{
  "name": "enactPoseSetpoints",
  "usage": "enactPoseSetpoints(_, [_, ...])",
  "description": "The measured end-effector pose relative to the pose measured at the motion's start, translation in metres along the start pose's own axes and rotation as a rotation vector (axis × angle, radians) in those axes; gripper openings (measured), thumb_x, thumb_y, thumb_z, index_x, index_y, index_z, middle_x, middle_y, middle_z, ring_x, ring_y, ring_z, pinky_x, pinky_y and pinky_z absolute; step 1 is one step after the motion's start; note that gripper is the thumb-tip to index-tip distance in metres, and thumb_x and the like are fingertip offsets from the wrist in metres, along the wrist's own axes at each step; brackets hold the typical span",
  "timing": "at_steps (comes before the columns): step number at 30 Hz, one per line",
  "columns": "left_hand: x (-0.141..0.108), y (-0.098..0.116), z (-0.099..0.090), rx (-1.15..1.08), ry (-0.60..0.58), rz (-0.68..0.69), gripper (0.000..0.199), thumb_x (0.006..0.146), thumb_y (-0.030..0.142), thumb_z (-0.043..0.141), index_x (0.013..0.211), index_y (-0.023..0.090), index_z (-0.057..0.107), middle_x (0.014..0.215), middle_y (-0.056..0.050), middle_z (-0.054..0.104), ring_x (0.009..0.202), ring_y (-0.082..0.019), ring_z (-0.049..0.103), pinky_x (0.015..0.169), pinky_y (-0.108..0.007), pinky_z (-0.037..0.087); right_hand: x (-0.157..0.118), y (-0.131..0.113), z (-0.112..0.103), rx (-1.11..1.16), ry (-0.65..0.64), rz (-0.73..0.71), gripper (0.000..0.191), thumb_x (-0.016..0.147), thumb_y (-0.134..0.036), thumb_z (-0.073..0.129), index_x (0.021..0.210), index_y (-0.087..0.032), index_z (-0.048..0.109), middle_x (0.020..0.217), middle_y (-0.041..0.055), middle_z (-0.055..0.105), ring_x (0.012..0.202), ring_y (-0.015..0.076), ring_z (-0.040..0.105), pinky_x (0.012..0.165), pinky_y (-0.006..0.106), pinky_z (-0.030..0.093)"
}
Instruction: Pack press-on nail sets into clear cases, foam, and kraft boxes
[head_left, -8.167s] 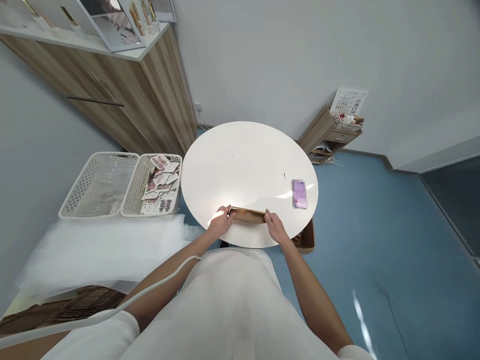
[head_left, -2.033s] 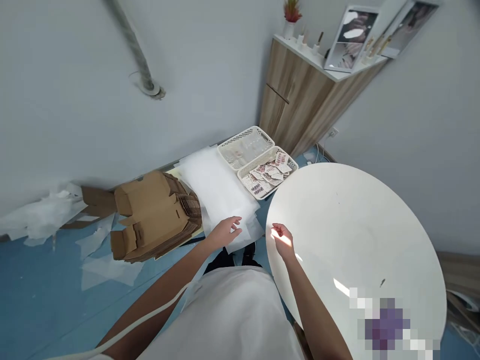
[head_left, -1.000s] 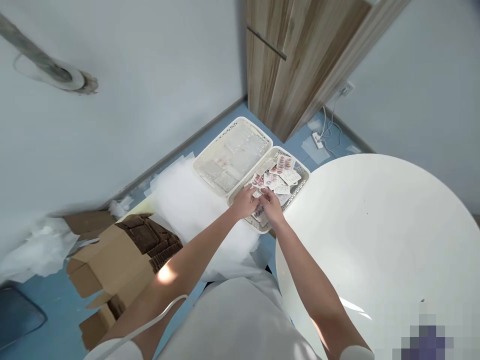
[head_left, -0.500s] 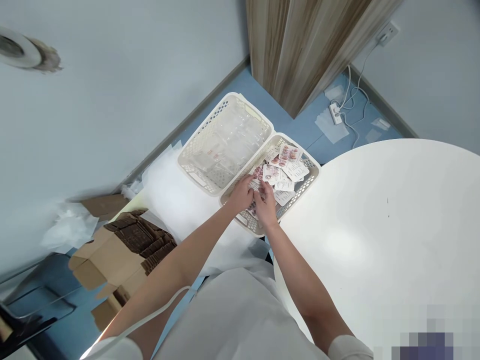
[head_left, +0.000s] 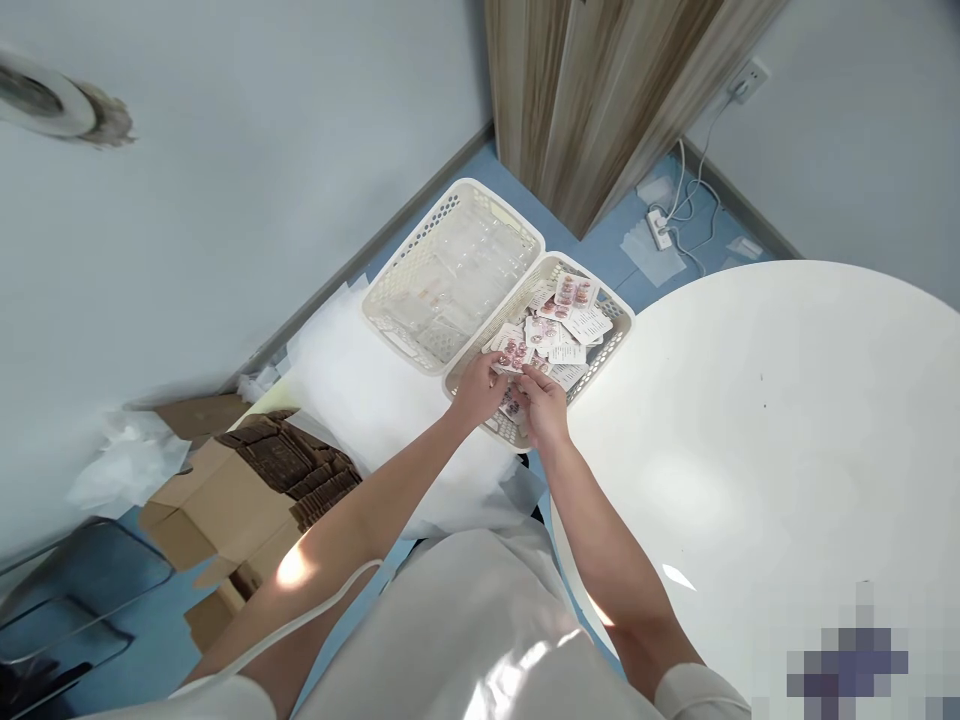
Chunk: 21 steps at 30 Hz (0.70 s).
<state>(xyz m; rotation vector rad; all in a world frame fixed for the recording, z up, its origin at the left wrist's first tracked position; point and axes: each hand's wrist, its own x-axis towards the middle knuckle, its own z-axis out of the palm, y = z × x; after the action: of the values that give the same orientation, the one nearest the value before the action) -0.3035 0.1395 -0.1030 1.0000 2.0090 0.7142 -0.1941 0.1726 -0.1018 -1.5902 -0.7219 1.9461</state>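
My left hand [head_left: 478, 390] pinches the left edge of a small white printed card [head_left: 514, 353] with reddish round pictures. At the card's lower right edge, my right hand [head_left: 546, 408] has its fingers closed on it too. Both hands are over a white perforated plastic basket [head_left: 616, 345]. Inside lies a loose pile of similar cards [head_left: 586, 325], some picture side up and others showing lines of text. My fingertips partly cover the held card.
Left of the card basket stands a second white basket [head_left: 375, 300] with clear plastic packaging. A round white table [head_left: 750, 450] is on the right. Cardboard boxes [head_left: 225, 500] lie at the lower left; a power strip [head_left: 658, 230] with cables is on the floor.
The card with reddish pictures has come up from the pile between my hands and shows more fully. My right hand has shifted slightly right. The view has moved a little.
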Motion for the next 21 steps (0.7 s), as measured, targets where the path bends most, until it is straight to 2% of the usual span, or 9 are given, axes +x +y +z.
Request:
enactPoseSetpoints(6, [-0.033,0.012,-0.008,-0.384,0.077,-0.096,0.034,0.075,0.022,0.053,0.107,0.014,0.051,0.114,-0.011,0.054,0.106,-0.019,0.052,0.085,-0.032,0.045,-0.041,-0.003,-0.005,0.13,0.019,-0.044,0.026,0.065,-0.026,0.063,0.089,-0.017,0.062,0.089,0.0028,0.066,0.088,0.0152,0.061,0.082,0.031,0.05])
enactPoseSetpoints(10, [-0.069,0.02,-0.02,-0.634,0.186,-0.123,0.038,0.069,0.02,0.06,0.105,0.016,0.05,0.112,-0.009,0.054,0.099,-0.016,0.055,0.085,-0.032,0.045,-0.077,0.011,-0.009,0.275,0.009,-0.132,0.024,0.063,-0.026,0.067,0.086,-0.016,0.064,0.087,0.0034,0.067,0.087,0.0156,0.062,0.087,0.032,0.048])
enactPoseSetpoints(12, [-0.092,0.022,-0.026,-0.794,0.194,-0.14,0.043,0.066,0.022,0.065,0.105,0.017,0.05,0.11,-0.008,0.053,0.092,-0.014,0.057,0.084,-0.032,0.045,-0.098,0.021,-0.011,0.356,0.004,-0.178,0.024,0.063,-0.026,0.068,0.085,-0.016,0.065,0.086,0.0032,0.068,0.085,0.0153,0.063,0.088,0.033,0.048])
enactPoseSetpoints(16, [-0.143,0.02,-0.033,-1.006,0.013,-0.163,0.038,0.065,0.032,0.067,0.098,0.016,0.056,0.092,-0.005,0.058,0.082,-0.013,0.059,0.081,-0.035,0.047,-0.146,0.041,-0.014,0.483,0.0,-0.268,0.024,0.061,-0.024,0.07,0.083,-0.016,0.067,0.083,0.0031,0.069,0.083,0.0155,0.064,0.09,0.034,0.046])
enactPoseSetpoints(21, [-0.194,0.015,-0.026,-0.94,-0.179,-0.037,0.028,0.069,0.04,0.062,0.079,0.014,0.061,0.074,-0.002,0.061,0.076,-0.013,0.059,0.079,-0.034,0.046,-0.207,0.07,-0.032,0.477,-0.022,-0.37,0.025,0.063,-0.024,0.068,0.088,-0.018,0.066,0.094,0.0041,0.068,0.094,0.0186,0.061,0.092,0.037,0.043])
